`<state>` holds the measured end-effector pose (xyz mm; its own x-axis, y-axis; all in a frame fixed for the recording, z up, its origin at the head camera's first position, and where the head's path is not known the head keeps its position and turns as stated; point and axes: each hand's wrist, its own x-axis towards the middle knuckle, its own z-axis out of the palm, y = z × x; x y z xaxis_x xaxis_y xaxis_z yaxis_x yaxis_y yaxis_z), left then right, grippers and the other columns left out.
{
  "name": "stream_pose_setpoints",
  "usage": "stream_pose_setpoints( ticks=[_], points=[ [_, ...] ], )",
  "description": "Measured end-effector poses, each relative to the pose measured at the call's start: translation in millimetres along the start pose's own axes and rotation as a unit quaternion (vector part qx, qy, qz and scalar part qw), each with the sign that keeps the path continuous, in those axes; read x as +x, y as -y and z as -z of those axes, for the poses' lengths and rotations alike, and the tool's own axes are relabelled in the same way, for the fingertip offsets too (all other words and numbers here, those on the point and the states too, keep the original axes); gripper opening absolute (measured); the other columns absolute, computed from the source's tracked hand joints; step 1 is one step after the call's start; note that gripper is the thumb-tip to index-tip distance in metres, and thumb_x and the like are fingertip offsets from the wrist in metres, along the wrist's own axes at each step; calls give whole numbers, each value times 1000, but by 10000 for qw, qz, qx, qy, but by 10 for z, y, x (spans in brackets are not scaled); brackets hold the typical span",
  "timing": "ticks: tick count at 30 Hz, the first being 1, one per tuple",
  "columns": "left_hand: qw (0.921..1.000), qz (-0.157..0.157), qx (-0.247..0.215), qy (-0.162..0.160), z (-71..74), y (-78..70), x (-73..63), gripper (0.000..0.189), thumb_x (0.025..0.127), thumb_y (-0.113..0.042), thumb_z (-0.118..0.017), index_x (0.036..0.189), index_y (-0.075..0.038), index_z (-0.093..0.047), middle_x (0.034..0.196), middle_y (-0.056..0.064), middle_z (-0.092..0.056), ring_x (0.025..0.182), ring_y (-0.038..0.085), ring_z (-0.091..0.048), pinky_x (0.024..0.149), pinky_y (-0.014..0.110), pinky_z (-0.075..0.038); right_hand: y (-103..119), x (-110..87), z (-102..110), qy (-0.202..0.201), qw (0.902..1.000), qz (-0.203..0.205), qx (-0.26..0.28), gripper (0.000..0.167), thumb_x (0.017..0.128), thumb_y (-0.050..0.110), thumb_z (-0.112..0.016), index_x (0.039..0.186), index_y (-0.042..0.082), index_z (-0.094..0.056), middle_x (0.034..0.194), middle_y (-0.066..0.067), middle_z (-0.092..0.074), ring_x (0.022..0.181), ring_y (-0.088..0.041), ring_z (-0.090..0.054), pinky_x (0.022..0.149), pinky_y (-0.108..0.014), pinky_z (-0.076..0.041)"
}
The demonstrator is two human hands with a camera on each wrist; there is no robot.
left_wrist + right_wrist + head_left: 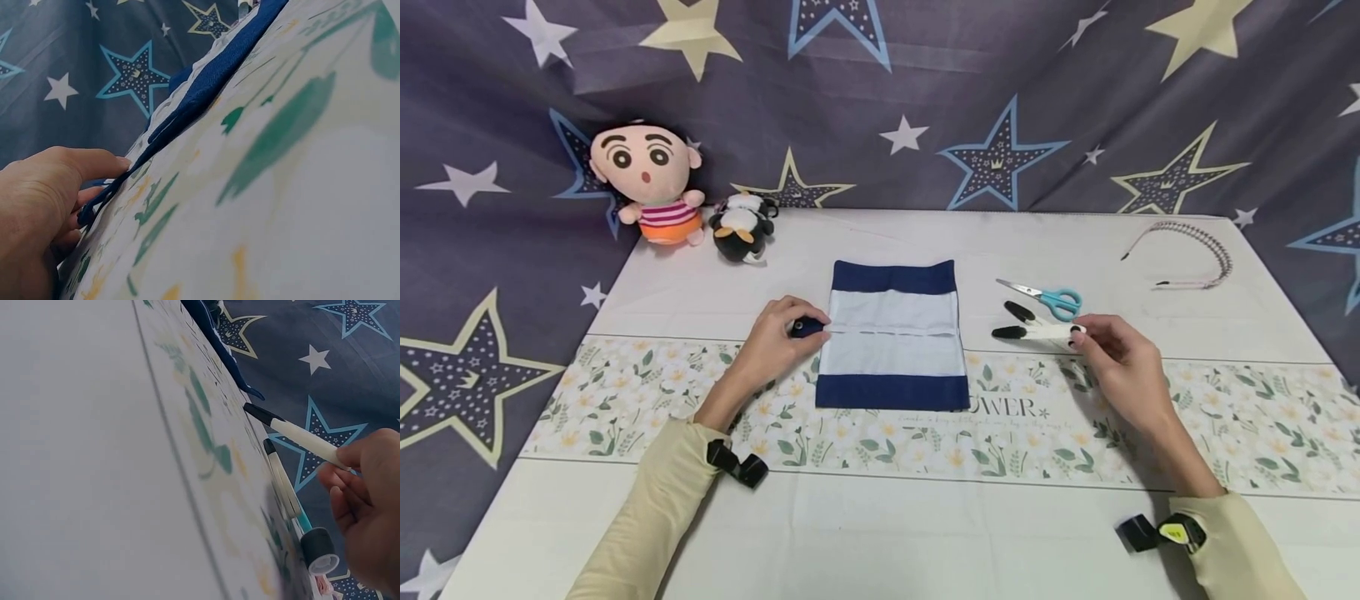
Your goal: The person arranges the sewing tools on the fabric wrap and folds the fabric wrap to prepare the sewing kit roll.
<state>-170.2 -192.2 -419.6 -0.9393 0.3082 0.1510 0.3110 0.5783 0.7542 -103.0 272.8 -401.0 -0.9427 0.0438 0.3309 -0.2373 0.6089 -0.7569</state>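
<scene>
Clearly, pen (1041, 332): slim, white, right of the cloth case (891, 354), long axis sideways, black cap tilted down towards the case.
Right hand (1123, 367): pinching the pen's other end.
Cloth case: flat, pale slotted middle, navy bands.
Left hand (781, 337): pinching the case's left edge.
Second pen (1020, 312): black-capped, just beside.
Scissors (1049, 297): turquoise handles, beyond.

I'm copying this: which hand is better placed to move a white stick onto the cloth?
Probably the right hand: it pinches one black-tipped white stick, while the left hand grips the cloth.
</scene>
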Motion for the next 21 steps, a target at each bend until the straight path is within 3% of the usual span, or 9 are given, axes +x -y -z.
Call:
stream_pose_setpoints(
  ticks=[21],
  points=[
    [9999,-92,-15,-48,-12,22,13,17,97,-23,-76,111,-14,-77,122,7,-60,115,30,-50,85,49,-47,-3,253,-80,-210,9969,-123,753,26,105,11,-63,127,-2,-67,101,-10,-70,77,-18,-59,64,-16,-44]
  ],
)
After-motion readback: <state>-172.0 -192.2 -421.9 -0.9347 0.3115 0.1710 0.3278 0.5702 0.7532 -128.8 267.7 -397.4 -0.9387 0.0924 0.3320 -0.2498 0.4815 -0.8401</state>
